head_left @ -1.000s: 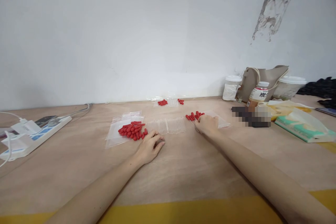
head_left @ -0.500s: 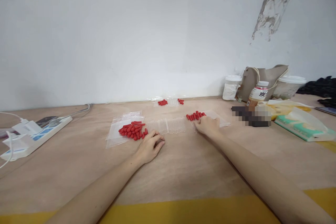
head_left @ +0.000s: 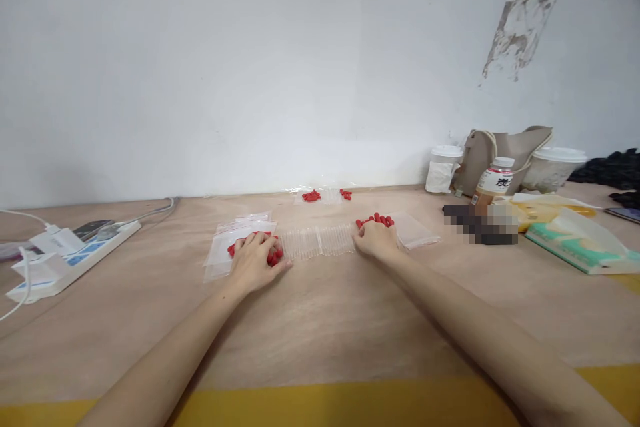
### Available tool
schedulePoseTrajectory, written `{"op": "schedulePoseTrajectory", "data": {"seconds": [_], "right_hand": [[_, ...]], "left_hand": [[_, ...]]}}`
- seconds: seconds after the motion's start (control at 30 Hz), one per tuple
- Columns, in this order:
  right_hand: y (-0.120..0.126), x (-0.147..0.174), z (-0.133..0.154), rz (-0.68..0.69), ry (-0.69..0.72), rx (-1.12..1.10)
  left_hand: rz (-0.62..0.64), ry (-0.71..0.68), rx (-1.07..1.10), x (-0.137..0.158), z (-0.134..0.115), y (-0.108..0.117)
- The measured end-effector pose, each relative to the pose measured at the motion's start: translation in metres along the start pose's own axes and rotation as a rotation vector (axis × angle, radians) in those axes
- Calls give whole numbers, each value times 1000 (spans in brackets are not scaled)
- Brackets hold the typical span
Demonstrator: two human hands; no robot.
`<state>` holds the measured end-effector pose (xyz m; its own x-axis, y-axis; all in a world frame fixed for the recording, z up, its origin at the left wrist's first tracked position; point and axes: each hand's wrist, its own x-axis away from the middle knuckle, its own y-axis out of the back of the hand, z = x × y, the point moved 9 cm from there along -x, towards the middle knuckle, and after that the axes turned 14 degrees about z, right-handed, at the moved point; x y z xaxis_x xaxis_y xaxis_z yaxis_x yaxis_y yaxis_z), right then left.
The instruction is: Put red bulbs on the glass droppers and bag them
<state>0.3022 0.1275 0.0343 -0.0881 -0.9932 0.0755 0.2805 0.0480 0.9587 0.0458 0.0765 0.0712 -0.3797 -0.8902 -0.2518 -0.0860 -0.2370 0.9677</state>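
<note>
My left hand (head_left: 254,263) rests over a pile of small red rubber bulbs (head_left: 275,257), its thumb stretched out to the side and its fingers spread across them. Beneath the pile lie clear zip bags (head_left: 218,247). A row of thin clear tubes, like dropper pipettes (head_left: 316,241), runs side by side between my hands. At the row's right end my right hand (head_left: 377,240) is closed, fingers curled down; what is in its fingertips is hidden. Just behind it are several red bulbs (head_left: 384,219), with more clear bags (head_left: 417,230) on the right.
Near the wall sits a clear bag of red bulbs (head_left: 311,196) and tubes. A power strip (head_left: 75,260) with chargers lies at left. On the right are a lidded cup (head_left: 443,169), a bottle (head_left: 493,185), a grey bag (head_left: 473,159) and a tissue pack (head_left: 575,240).
My left hand has moved left from the tubes' near edge onto the pile of red bulbs. My right hand has shifted slightly left to the end of the tube row.
</note>
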Motion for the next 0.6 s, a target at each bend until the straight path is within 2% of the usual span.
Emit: {"op": "schedulePoseTrajectory", "data": {"seconds": [0.17,0.27,0.4,0.6], "right_hand": [[-3,-23,-2,42,-99,-10],[-8,-32,-2,87,-129,-12],[-10,-35,0,122,-150,-17],[-10,-32,0,144,-160,-45]], "left_hand": [[-2,-25,-75,-1,-3,-4],[-46,45,-116,-3,2,-6],[-90,127,-156,-5,7,-8],[-138,129,-153,-4,2,-6]]}}
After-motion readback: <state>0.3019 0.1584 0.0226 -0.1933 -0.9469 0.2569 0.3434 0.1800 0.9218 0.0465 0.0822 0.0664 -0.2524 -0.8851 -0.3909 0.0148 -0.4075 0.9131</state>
